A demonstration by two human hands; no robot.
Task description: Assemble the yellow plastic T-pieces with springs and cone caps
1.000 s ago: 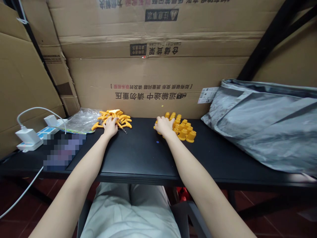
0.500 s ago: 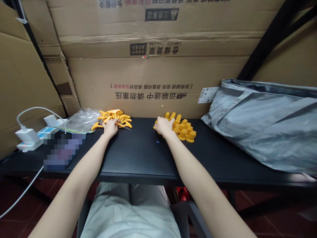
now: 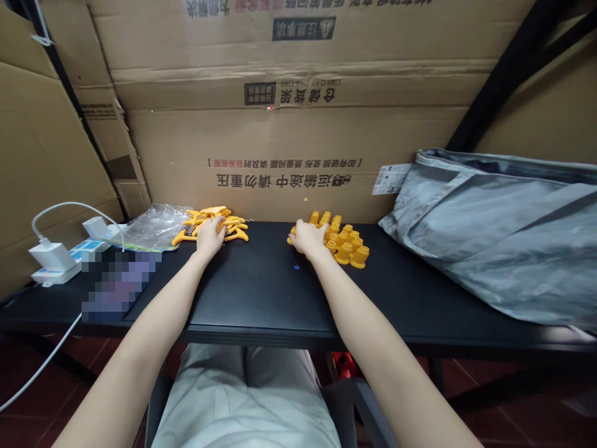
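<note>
On the left, my left hand (image 3: 211,235) rests in a pile of orange-yellow curved plastic pieces (image 3: 240,234). Its fingers are curled down among them, and what they grip is hidden. Thin chain-like strands show between the pieces. My right hand (image 3: 308,238) is at the left end of a cluster of yellow cup-shaped plastic pieces (image 3: 344,252), most standing with the wide rim down. Its fingers close around one of these, whose yellow edge peeks out by the fingertips; the palm hides the rest.
A clear plastic bag (image 3: 161,224) lies left of the pile. Beyond it are a white power strip (image 3: 56,272) with plugged-in chargers and a pixelated dark object (image 3: 121,283). A grey bag (image 3: 494,236) stands right on the black table (image 3: 261,298). Cardboard (image 3: 289,134) walls the back.
My left hand has shifted slightly right and back over the pile. A thin strand that lay at the pile's front right now shows at its back right. My right hand stays almost still.
</note>
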